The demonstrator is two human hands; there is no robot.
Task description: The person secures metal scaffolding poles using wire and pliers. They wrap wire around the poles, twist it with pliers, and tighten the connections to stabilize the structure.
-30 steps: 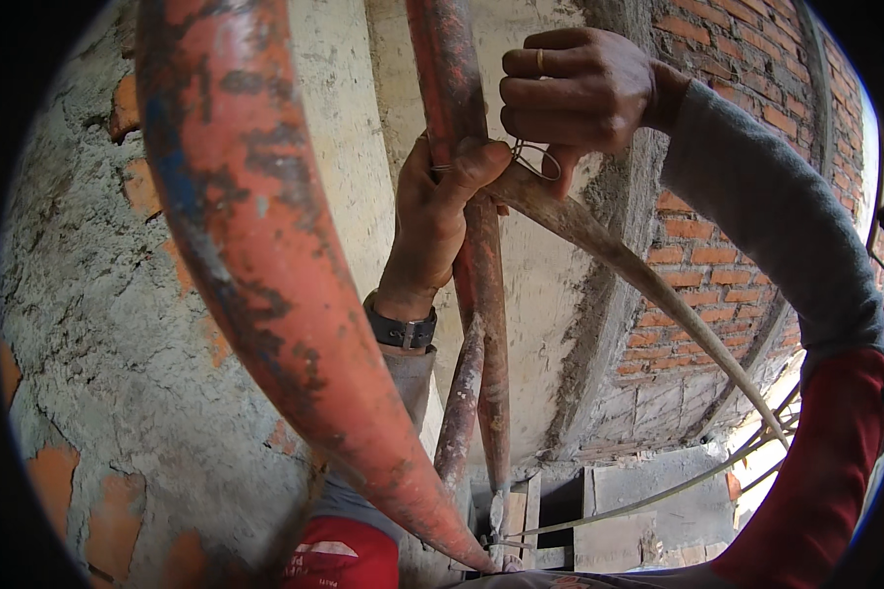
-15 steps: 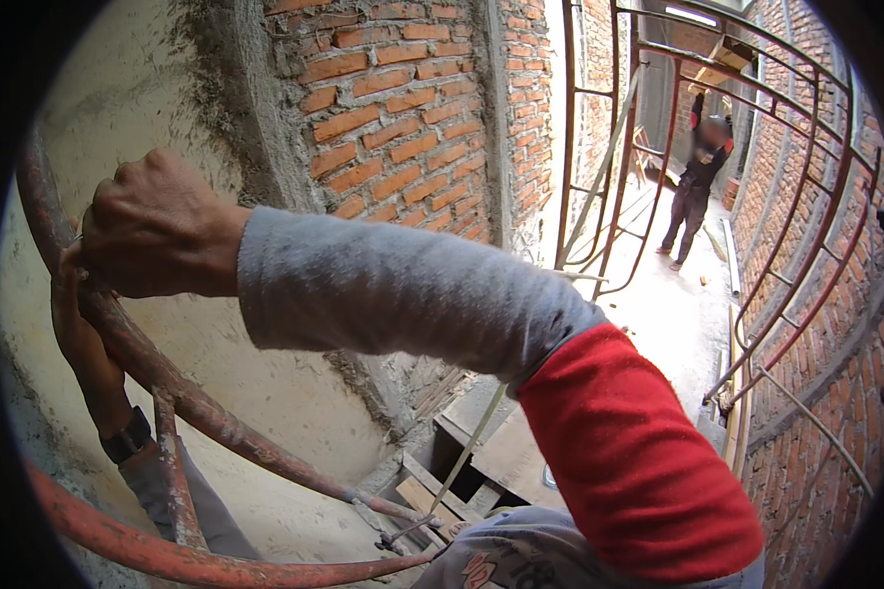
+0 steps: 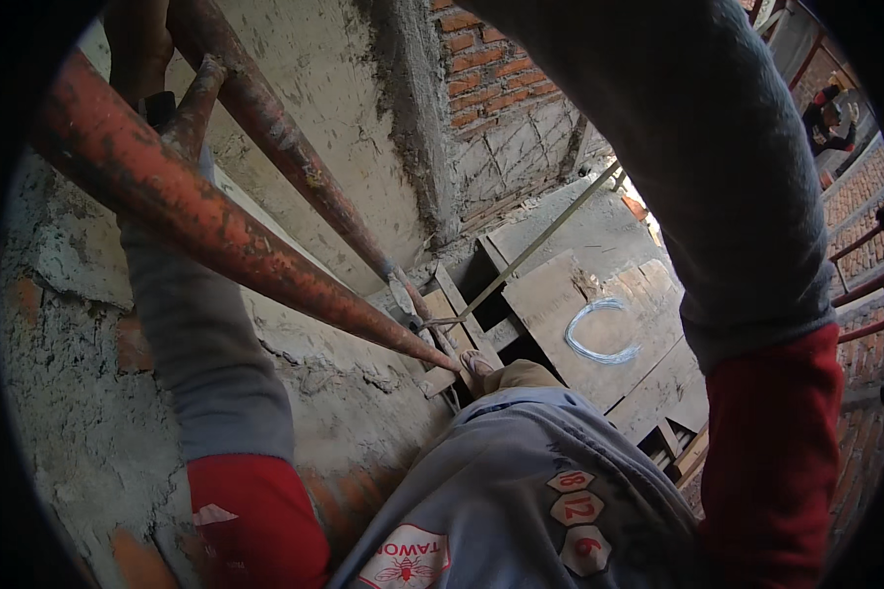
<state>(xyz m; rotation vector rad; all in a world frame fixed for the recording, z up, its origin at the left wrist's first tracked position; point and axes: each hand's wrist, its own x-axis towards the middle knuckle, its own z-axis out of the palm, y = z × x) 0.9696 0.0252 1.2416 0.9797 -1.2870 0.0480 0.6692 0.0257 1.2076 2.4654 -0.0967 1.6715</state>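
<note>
Rusty red scaffold pipes (image 3: 206, 211) slope from the upper left toward my feet, joined by a short strut (image 3: 198, 98). My left hand (image 3: 138, 44) is at the top left, next to the pipes, with a dark band (image 3: 157, 108) at its wrist. Its fingers run past the picture's edge, so their grip cannot be made out. My right arm (image 3: 678, 147), in a grey and red sleeve, reaches up across the top. The right hand lies outside the view.
My sandalled foot (image 3: 476, 363) stands on narrow planks by the pipe ends. Wooden boards (image 3: 540, 304) with dark gaps between them carry a loop of pale wire (image 3: 599, 355). Rough plaster and a brick wall (image 3: 491, 69) flank the left. Another person (image 3: 835, 118) is at the far right.
The view has tilted down toward my body and feet. My right hand, earlier closed at the upper pipe beside my left, has left the picture. The wire loop now shows.
</note>
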